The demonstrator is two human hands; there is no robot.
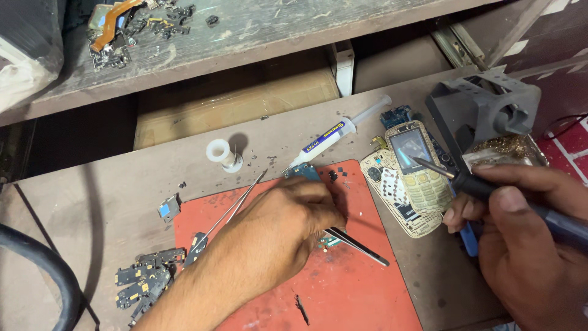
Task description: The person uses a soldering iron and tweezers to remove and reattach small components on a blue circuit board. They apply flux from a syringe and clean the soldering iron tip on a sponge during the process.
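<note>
The left hand (278, 230) rests knuckles-up on the red rubber work mat (355, 294), fingers pressed together and curled down onto a small blue-green circuit board (304, 172), which shows only at the far edge of the fingertips and again as a sliver under the heel of the hand. Whether the fingers pinch the board or merely pin it flat cannot be told; the hand hides the contact. A pair of slim metal tweezers (358, 245) emerges on the near right side of that hand and lies on the mat; a thin metal probe (236, 205) runs off to the hand's left.

The right hand (520, 245) is closed firmly around the dark-handled soldering iron (484, 187). The iron's long axis runs from the grip up and to the left, tip (415, 159) leading, and the tip hangs above the screen of a beige keypad phone shell (413, 184), clear of the board and well to the right of the left hand's fingertips.

Judgement: the step in hand is steadying the board ahead of soldering. The next move calls for swinging the tip leftward and down to the exposed board edge while the holding hand keeps clear of the heat.

Beyond the left fingertips lies a white flux syringe (334, 136), nozzle pointing at the board, and a white solder spool (222, 153). A grey iron stand (484, 110) sits beyond the right grip.
</note>
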